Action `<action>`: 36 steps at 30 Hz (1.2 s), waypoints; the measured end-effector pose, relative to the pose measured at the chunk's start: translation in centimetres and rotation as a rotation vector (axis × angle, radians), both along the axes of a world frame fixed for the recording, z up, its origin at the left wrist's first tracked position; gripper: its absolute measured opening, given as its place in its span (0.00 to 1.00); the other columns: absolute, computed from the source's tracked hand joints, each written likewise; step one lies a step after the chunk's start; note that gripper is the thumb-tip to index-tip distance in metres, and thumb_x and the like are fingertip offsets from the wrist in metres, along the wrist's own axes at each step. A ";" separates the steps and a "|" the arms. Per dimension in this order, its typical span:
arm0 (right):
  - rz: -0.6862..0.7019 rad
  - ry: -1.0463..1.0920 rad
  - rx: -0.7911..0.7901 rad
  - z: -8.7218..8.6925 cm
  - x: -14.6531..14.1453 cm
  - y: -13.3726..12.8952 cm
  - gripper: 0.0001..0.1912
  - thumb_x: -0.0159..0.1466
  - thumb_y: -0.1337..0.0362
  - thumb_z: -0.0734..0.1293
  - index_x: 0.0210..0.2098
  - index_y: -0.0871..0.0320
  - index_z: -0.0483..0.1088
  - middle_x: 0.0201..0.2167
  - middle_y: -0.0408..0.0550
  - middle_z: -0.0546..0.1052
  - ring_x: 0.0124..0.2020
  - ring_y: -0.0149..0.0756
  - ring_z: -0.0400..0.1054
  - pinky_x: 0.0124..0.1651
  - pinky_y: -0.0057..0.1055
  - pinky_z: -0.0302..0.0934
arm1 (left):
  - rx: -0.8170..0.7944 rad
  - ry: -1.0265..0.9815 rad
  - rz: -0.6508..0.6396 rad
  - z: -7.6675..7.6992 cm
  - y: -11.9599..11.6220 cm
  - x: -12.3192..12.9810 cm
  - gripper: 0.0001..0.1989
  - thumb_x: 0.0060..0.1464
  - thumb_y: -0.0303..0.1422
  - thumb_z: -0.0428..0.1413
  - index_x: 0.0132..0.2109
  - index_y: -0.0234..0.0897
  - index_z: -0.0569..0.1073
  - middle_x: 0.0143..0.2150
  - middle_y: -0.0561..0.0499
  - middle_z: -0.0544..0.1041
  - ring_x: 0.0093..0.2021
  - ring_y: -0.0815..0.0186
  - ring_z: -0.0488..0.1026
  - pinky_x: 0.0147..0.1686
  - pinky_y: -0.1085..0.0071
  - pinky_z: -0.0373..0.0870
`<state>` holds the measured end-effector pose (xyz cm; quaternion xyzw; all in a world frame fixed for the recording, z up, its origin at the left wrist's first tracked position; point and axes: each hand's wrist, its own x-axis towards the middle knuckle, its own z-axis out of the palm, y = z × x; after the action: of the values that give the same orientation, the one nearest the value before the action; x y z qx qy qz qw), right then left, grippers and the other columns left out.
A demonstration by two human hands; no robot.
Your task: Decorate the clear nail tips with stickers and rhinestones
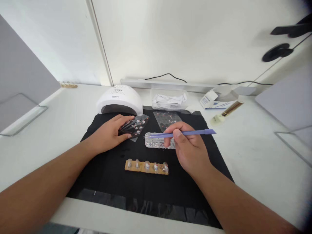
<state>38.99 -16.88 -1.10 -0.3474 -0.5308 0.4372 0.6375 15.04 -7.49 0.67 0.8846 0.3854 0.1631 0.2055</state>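
Note:
Purple tweezers are held in my right hand, their thin tips pointing left over a clear compartment case of small shiny pieces. My left hand has its thumb and fingers on the left side of a clear sticker sheet with small white and red figures. Behind the case lies a second patterned sheet, partly hidden by my right hand. Nearer to me, a tan strip bears several nail tips, some with white and red figures. All this rests on a black mat.
A white nail lamp stands at the mat's back left edge. Behind the mat is a clear box of white packets. An opened carton and a bottle with a gold cap are at the right. Wire stands flank the white table.

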 end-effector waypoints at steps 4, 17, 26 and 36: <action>0.043 0.014 0.028 -0.2 0.0 0.0 0.09 0.71 0.57 0.65 0.38 0.55 0.74 0.24 0.40 0.72 0.27 0.32 0.65 0.35 0.29 0.59 | -0.048 -0.117 0.018 -0.2 -0.1 0.1 0.26 0.57 0.35 0.57 0.62 0.41 0.66 0.54 0.48 0.72 0.47 0.61 0.71 0.51 0.61 0.70; 0.051 -0.103 0.261 0.0 -1.2 -0.7 0.09 0.73 0.58 0.63 0.42 0.52 0.74 0.26 0.41 0.76 0.30 0.37 0.70 0.60 0.51 0.54 | 0.106 -0.283 -0.215 -0.4 -1.6 0.7 0.24 0.59 0.26 0.55 0.61 0.44 0.65 0.51 0.48 0.67 0.37 0.71 0.68 0.38 0.72 0.71; -0.005 0.026 0.307 0.9 -1.8 -1.3 0.08 0.72 0.61 0.65 0.42 0.55 0.76 0.27 0.46 0.76 0.38 0.42 0.72 0.53 0.46 0.62 | -0.181 -0.674 -0.216 -0.2 -3.2 1.5 0.38 0.53 0.25 0.61 0.65 0.59 0.57 0.61 0.48 0.59 0.34 0.73 0.64 0.34 0.72 0.72; 0.044 0.093 0.256 1.9 -1.2 -1.4 0.09 0.70 0.58 0.67 0.40 0.55 0.77 0.25 0.46 0.76 0.37 0.43 0.73 0.42 0.40 0.67 | -0.418 -0.774 -0.156 0.7 -4.4 1.3 0.31 0.57 0.27 0.60 0.63 0.58 0.62 0.37 0.55 0.71 0.33 0.72 0.68 0.35 0.75 0.70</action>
<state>37.79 -18.33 0.82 -0.2310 -0.5596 0.3954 0.6907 16.36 -11.93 1.37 0.7242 0.2370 0.3851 0.5206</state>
